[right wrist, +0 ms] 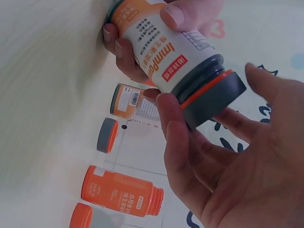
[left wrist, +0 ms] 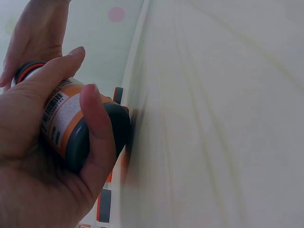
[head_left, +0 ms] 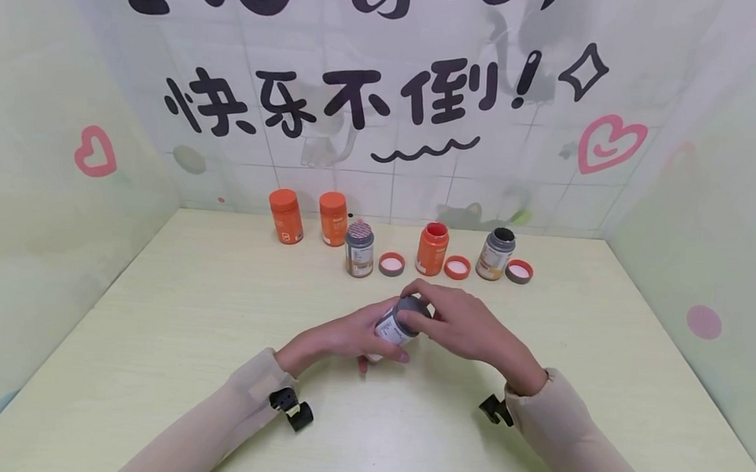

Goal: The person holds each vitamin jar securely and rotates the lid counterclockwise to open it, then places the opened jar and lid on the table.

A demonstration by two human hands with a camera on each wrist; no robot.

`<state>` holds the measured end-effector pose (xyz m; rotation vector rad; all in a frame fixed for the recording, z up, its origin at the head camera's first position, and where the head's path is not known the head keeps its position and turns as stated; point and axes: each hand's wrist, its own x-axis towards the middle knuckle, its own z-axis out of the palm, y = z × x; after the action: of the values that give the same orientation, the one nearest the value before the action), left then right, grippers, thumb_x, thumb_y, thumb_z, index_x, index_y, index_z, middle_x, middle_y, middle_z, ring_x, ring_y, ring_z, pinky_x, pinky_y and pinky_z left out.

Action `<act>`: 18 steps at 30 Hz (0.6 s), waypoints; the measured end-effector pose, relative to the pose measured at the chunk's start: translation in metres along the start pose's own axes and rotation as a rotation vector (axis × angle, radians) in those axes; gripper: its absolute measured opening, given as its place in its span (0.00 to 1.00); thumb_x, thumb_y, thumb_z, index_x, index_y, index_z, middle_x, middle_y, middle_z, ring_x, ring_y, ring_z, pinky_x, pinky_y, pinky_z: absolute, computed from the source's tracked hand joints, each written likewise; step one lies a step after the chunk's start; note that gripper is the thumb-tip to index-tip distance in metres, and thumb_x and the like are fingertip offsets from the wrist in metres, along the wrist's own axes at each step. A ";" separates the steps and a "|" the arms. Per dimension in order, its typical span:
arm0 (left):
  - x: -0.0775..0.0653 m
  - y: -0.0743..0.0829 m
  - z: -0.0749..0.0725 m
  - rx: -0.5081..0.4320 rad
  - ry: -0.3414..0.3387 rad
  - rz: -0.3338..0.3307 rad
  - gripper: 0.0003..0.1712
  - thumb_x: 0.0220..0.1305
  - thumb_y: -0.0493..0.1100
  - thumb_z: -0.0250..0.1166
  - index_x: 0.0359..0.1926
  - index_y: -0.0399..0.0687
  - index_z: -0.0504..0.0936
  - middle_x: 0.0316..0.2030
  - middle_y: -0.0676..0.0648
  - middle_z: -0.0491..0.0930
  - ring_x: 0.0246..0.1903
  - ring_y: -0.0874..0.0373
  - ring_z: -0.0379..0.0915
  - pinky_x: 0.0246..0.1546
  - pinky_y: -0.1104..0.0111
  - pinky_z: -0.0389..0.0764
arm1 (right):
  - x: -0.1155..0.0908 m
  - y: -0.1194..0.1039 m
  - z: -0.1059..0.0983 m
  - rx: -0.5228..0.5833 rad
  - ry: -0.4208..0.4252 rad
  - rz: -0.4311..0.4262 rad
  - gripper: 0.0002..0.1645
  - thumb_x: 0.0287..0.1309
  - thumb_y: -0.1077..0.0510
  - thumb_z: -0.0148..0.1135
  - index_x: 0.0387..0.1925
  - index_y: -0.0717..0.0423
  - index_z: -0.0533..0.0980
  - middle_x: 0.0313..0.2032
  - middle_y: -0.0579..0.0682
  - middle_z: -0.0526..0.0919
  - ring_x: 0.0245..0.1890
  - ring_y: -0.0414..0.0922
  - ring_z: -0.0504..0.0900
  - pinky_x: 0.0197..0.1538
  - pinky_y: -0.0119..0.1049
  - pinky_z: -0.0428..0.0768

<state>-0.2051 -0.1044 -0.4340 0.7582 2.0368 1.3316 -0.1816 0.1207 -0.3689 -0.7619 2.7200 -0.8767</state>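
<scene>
Over the middle of the table, a dark grey supplement bottle [head_left: 391, 332] with a white and orange label is held tilted. My left hand [head_left: 350, 332] grips its body, the fingers and thumb wrapped round it. At the bottle's upper end, my right hand [head_left: 466, 322] has its fingers curled about the dark grey lid [right wrist: 216, 102]. The right wrist view shows an orange rim under this lid, which sits slightly askew on the neck. There the right thumb [right wrist: 259, 83] stands a little apart from the lid's edge.
Behind the hands stand two capped orange bottles [head_left: 286, 220] [head_left: 333, 223], a grey bottle with a sealed mouth [head_left: 359, 253], an open orange bottle [head_left: 431, 253] and an open grey bottle [head_left: 495, 260]. Three loose lids [head_left: 392, 264] [head_left: 457, 268] [head_left: 519, 272] lie beside them. A printed curtain [head_left: 355, 185] backs the table.
</scene>
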 end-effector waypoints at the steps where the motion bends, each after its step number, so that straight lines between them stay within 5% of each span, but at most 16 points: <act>1: 0.000 0.000 0.000 0.001 0.000 0.001 0.40 0.63 0.45 0.74 0.71 0.64 0.64 0.55 0.45 0.74 0.46 0.50 0.77 0.18 0.57 0.84 | 0.001 0.000 0.000 0.001 0.005 0.002 0.19 0.71 0.40 0.60 0.58 0.36 0.76 0.47 0.40 0.86 0.38 0.39 0.81 0.40 0.36 0.80; 10: -0.002 0.003 0.001 0.010 0.014 -0.028 0.36 0.63 0.45 0.73 0.68 0.60 0.66 0.54 0.45 0.74 0.46 0.51 0.77 0.19 0.61 0.84 | 0.002 -0.001 0.000 -0.013 -0.030 0.077 0.24 0.69 0.39 0.61 0.62 0.40 0.75 0.46 0.46 0.85 0.36 0.41 0.81 0.38 0.36 0.80; 18: -0.001 0.003 0.001 0.002 0.008 -0.017 0.37 0.62 0.45 0.74 0.68 0.60 0.66 0.53 0.44 0.75 0.43 0.52 0.78 0.18 0.60 0.83 | 0.001 0.003 -0.003 0.031 -0.055 0.003 0.23 0.68 0.46 0.64 0.62 0.40 0.74 0.49 0.46 0.84 0.35 0.42 0.82 0.38 0.35 0.82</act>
<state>-0.2032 -0.1038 -0.4308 0.7352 2.0465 1.3257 -0.1848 0.1238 -0.3678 -0.7640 2.6529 -0.8821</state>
